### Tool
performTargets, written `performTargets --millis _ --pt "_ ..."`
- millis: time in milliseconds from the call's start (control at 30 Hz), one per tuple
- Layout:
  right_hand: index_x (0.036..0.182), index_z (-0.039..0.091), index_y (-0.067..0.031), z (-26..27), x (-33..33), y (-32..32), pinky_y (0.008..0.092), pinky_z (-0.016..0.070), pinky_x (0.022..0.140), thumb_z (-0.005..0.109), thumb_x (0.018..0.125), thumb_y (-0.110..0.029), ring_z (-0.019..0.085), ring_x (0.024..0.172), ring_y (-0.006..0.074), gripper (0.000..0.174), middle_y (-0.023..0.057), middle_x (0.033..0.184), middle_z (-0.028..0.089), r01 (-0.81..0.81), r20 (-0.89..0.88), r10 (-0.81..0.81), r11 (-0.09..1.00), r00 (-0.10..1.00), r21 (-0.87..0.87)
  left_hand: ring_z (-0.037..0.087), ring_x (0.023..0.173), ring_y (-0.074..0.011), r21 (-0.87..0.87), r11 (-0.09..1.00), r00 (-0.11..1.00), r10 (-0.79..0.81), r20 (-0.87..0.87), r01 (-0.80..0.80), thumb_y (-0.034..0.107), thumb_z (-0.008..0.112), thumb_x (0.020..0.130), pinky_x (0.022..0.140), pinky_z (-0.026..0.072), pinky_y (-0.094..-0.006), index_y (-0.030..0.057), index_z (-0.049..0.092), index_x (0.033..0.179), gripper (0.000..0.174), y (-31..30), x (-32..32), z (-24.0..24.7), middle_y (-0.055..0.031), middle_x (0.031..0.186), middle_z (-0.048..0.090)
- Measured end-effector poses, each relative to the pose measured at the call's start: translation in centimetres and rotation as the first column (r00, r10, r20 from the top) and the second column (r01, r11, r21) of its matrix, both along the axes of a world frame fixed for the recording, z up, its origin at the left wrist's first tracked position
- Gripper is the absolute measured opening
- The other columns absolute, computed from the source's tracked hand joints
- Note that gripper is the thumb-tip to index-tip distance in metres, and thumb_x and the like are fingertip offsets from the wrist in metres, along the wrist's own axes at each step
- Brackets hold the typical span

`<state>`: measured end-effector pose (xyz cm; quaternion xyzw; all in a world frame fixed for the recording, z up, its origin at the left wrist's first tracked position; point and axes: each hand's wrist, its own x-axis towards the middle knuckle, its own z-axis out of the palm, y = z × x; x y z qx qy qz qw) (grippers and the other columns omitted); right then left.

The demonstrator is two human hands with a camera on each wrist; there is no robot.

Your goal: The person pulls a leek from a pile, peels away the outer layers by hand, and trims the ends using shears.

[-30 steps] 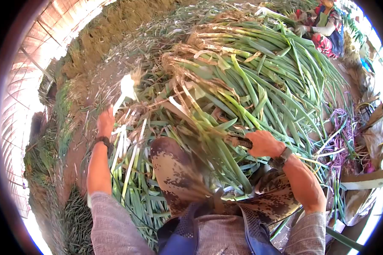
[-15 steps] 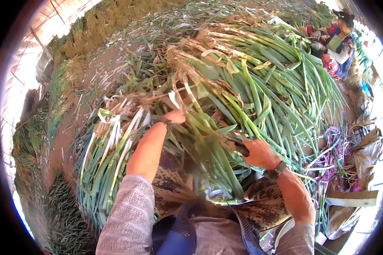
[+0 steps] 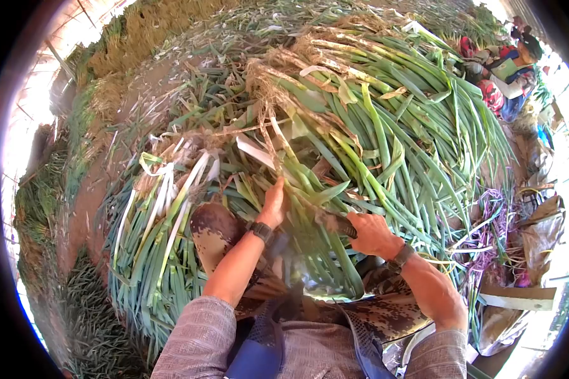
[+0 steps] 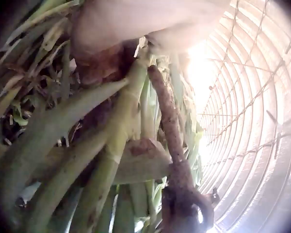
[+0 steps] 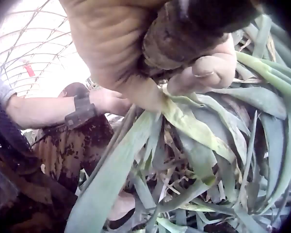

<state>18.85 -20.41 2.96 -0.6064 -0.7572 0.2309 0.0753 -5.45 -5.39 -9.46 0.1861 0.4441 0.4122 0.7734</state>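
Note:
My left hand (image 3: pixel 274 203) grips a green onion stalk (image 4: pixel 117 133) over my lap, its rooty end pointing away from me. To the right, my right hand (image 3: pixel 374 234) grips a dirt-caked tool (image 4: pixel 169 116) with a narrow rod-like tip, resembling an air blow gun. That tip points toward the held stalk. In the right wrist view, fingers curl round the tool's dark handle (image 5: pixel 172 36), above green leaves. A heap of uncleaned green onions (image 3: pixel 398 120) with brown roots spreads ahead and right. Cleaned onions with white stems (image 3: pixel 196 170) lie to my left.
My camouflage-clad knee (image 3: pixel 216 228) rises between the cleaned onions and my left arm. Another person (image 3: pixel 511 76) sits at the far right. Purple strands (image 3: pixel 490 230) and a pale board (image 3: pixel 518 297) lie to the right. Leaf scraps (image 3: pixel 152 101) litter the ground ahead.
My left hand, which held a white-stemmed onion out at the left, has let it go and come right to grip a stalk before me. My right hand stays on the tool.

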Motion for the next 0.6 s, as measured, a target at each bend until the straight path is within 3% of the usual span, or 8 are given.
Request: performTargets --millis 67,100,167,300,367,400,467,600 --pt "0.098 0.058 -0.0040 0.1 0.2 -0.6 0.0543 0.0488 0.069 0.063 0.073 -0.014 0.064 0.078 0.0440 0.027 0.0222 0.081 0.066 0.019 0.001 -0.019 1.000 1.000 0.023 0.057 0.109 -0.0279 -0.056 0.998 0.988 -0.025 0.155 0.034 0.029 0.057 0.100 0.091 0.0482 -0.0471 0.0040 0.056 0.124 0.034 0.1 0.0 -2.6 -0.0106 0.125 0.059" --pt "0.098 0.058 -0.0040 -0.1 0.4 -0.9 0.0543 0.0488 0.069 0.063 0.073 -0.014 0.064 0.078 0.0440 0.027 0.0222 0.081 0.066 0.018 0.007 -0.018 1.000 1.000 0.020 0.057 0.109 -0.0279 -0.059 0.998 0.987 -0.023 0.161 0.033 0.029 0.057 0.100 0.091 0.0482 -0.0471 0.0040 0.056 0.124 0.034 0.1 0.0 -3.4 -0.0106 0.125 0.059" --pt "0.096 0.057 -0.0043 -0.7 0.9 -1.8 0.0546 0.0482 0.069 0.063 0.073 -0.013 0.063 0.078 0.0442 0.025 0.0215 0.080 0.066 -0.023 0.030 0.024 0.999 0.999 -0.043 0.060 0.104 -0.0262 0.016 1.000 0.998 0.004 0.055 -0.005 0.028 0.058 0.100 0.088 0.0495 -0.0443 0.0060 0.058 0.121 0.030 0.2 -0.2 -4.8 -0.0077 0.118 0.062" --pt "0.093 0.056 -0.0045 0.0 1.0 -3.0 0.0550 0.0469 0.068 0.062 0.072 -0.013 0.062 0.076 0.0440 0.025 0.0201 0.078 0.064 0.058 0.033 -0.056 0.997 0.998 -0.045 0.063 0.095 -0.0218 0.077 0.997 1.000 0.006 -0.023 -0.005 0.029 0.061 0.098 0.079 0.0514 -0.0424 0.0076 0.060 0.117 0.028 -0.3 -0.4 -2.0 -0.0054 0.107 0.065" --pt "0.094 0.055 -0.0046 -0.2 1.1 -3.4 0.0550 0.0468 0.068 0.063 0.071 -0.014 0.062 0.076 0.0439 0.025 0.0201 0.078 0.064 0.057 0.020 -0.056 0.998 0.998 -0.027 0.064 0.084 -0.0175 0.116 0.993 0.988 0.019 -0.153 -0.001 0.031 0.067 0.095 0.071 0.0519 -0.0409 0.0085 0.063 0.110 0.027 -0.4 -0.2 -1.5 -0.0028 0.097 0.067" --pt "0.094 0.055 -0.0046 -0.3 1.2 -3.5 0.0550 0.0467 0.067 0.063 0.071 -0.014 0.062 0.076 0.0439 0.026 0.0200 0.079 0.064 0.055 0.002 -0.055 0.998 0.999 -0.010 0.064 0.084 -0.0175 0.115 0.993 0.989 0.016 -0.148 0.001 0.031 0.067 0.095 0.071 0.0519 -0.0409 0.0085 0.063 0.110 0.027 -0.6 0.1 -0.7 -0.0028 0.097 0.067" --pt "0.094 0.055 -0.0046 -0.4 1.1 -3.5 0.0550 0.0468 0.068 0.063 0.071 -0.014 0.062 0.076 0.0441 0.026 0.0201 0.079 0.064 0.063 0.005 -0.063 0.998 0.998 -0.028 0.064 0.078 -0.0147 0.055 0.998 0.992 0.050 -0.119 -0.044 0.021 0.071 0.091 0.067 0.0542 -0.0325 0.0015 0.066 0.103 0.024 -1.2 0.4 1.2 -0.0039 0.090 0.067" --pt "0.095 0.055 -0.0045 -0.2 1.0 -3.2 0.0550 0.0467 0.068 0.065 0.072 -0.015 0.062 0.077 0.0449 0.027 0.0213 0.079 0.064 0.070 -0.022 -0.071 0.997 0.997 -0.031 0.064 0.075 -0.0139 0.112 0.994 0.994 0.032 -0.109 -0.020 0.022 0.071 0.090 0.064 0.0538 -0.0311 0.0020 0.066 0.103 0.024 -1.3 0.5 1.5 -0.0039 0.090 0.067"
